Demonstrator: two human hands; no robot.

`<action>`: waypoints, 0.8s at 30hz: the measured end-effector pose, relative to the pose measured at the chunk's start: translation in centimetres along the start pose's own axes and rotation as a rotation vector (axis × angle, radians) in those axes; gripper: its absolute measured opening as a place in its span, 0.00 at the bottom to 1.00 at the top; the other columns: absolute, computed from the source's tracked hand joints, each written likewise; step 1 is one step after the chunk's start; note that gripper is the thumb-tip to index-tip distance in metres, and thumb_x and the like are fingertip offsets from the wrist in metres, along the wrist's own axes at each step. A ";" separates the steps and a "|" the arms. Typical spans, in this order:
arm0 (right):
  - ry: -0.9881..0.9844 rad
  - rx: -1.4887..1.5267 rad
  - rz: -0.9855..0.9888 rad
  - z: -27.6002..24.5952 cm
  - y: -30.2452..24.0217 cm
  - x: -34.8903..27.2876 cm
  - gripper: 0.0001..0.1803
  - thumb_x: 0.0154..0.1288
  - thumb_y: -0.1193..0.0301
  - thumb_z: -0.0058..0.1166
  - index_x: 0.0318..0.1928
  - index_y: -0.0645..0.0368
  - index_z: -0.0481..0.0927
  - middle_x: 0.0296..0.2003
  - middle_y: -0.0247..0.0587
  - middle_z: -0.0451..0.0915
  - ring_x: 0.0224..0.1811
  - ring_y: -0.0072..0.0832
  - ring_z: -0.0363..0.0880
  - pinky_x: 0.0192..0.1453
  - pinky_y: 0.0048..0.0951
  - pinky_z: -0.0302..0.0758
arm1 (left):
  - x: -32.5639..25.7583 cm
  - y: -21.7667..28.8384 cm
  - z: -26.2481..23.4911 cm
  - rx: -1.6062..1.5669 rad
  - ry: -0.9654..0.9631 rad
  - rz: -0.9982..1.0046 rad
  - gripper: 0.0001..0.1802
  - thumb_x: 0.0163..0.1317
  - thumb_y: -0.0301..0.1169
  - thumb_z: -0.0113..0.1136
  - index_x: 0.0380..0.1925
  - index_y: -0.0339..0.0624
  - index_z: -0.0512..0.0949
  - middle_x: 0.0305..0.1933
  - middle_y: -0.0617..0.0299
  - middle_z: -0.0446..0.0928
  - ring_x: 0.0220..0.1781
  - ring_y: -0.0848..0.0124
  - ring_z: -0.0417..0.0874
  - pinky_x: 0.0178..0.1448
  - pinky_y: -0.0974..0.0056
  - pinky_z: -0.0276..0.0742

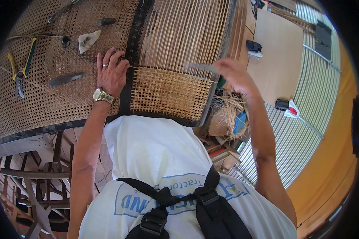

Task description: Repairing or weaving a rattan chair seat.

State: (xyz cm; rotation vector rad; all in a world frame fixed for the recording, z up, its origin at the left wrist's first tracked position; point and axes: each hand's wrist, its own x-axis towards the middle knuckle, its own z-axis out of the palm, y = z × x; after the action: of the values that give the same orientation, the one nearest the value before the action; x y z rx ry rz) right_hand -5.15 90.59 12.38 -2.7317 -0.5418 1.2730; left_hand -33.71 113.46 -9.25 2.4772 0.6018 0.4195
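My left hand (pixel 113 73), with a ring and a wristwatch, lies with fingers apart on a panel of woven cane (pixel 87 89). Its thumb reaches the dark frame bar (pixel 125 92), by the end of a cross strand. Right of the bar, long parallel cane strands (pixel 183 36) run away from me, and their near part is a tight square weave (pixel 169 93). Over the weave's right edge, motion blurs my right hand (pixel 236 75). From its closed fingers a flat, grey, blade-like tool (pixel 201 67) points left across the strands; its exact kind is unclear.
On the left panel lie yellow-handled pruning shears (pixel 20 71), a dark blade (pixel 68 79), a whitish cloth scrap (pixel 88 41) and a dark piece (pixel 106 21). Cane shavings (pixel 229 115) hang at right. Wooden chair frames (pixel 40 179) stand lower left, and a pale board (pixel 277 55) lies right.
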 end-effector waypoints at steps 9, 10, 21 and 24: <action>-0.053 -0.044 -0.126 0.1 0.8 0.0 0.18 0.76 0.62 0.52 0.58 0.59 0.78 0.41 0.35 0.80 0.43 0.23 0.78 0.47 0.25 0.75 | 0.0 -0.1 0.0 -0.003 0.011 0.002 0.06 0.65 0.34 0.64 0.42 0.55 0.82 0.65 0.70 0.72 0.77 0.61 0.62 0.82 0.39 0.46; 0.067 -0.046 -0.159 0.3 0.8 -0.1 0.17 0.76 0.62 0.53 0.56 0.58 0.79 0.39 0.33 0.80 0.41 0.22 0.77 0.46 0.24 0.75 | 0.0 -0.1 0.0 -0.004 0.011 0.007 0.06 0.65 0.34 0.64 0.42 0.55 0.82 0.65 0.70 0.72 0.77 0.61 0.62 0.82 0.39 0.46; 0.313 -0.062 -0.171 -0.2 1.5 -0.6 0.16 0.74 0.63 0.55 0.55 0.58 0.79 0.32 0.29 0.75 0.27 0.14 0.71 0.30 0.18 0.70 | 0.1 -0.1 -0.1 -0.003 0.002 -0.001 0.05 0.65 0.35 0.64 0.40 0.56 0.82 0.65 0.70 0.72 0.77 0.61 0.62 0.82 0.40 0.47; -0.047 -0.059 -0.088 -0.8 1.2 -0.6 0.18 0.76 0.59 0.51 0.53 0.61 0.78 0.38 0.40 0.82 0.44 0.29 0.79 0.52 0.34 0.75 | 0.0 -0.1 0.0 -0.008 -0.010 -0.003 0.04 0.65 0.35 0.64 0.40 0.55 0.82 0.65 0.71 0.72 0.76 0.60 0.63 0.82 0.40 0.47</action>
State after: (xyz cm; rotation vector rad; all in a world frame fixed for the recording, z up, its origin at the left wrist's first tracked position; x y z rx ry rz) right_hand -4.53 89.33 13.04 -2.6973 -0.7060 1.3233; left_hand -33.72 113.56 -9.25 2.4690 0.5989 0.4074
